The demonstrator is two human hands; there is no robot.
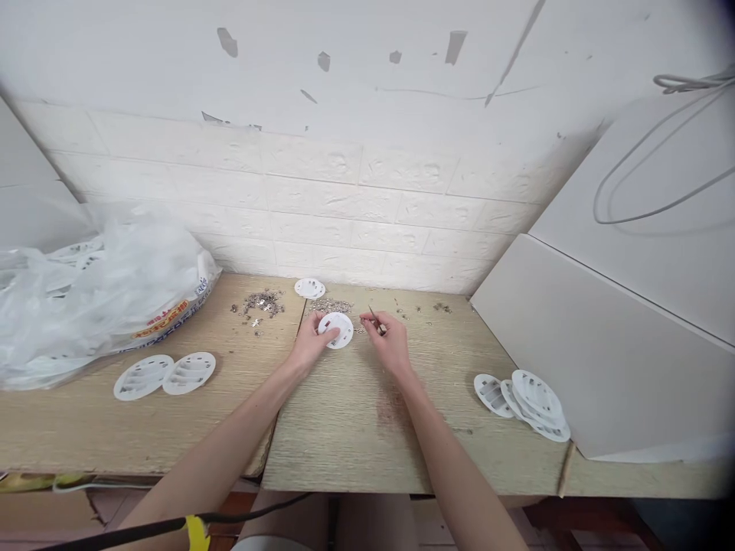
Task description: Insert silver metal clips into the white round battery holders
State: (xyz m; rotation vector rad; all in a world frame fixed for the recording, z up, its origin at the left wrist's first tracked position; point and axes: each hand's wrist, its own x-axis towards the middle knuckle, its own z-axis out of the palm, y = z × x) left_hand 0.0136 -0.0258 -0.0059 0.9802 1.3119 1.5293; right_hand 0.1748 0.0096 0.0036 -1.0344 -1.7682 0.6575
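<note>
My left hand [314,339] grips a round white plastic disc [338,329] by its left edge, thumb on top. Small metal bits show on the disc's face. Just to the right, my right hand [389,342] is closed around a thin dark pointed tool, which looks like tweezers [373,314]; its tip is too small to make out. Behind the disc lies a spread of small metal pieces [331,306]. A larger pile of metal pieces [264,304] sits to the left, and another white disc [310,288] rests near the wall.
Two white discs [189,373] lie on the left of the wooden table [344,444], by a plastic bag [115,291] full of white parts. Several stacked discs [537,398] stand at right beside a white panel [609,367]. A dark cable [246,518] crosses below the table edge.
</note>
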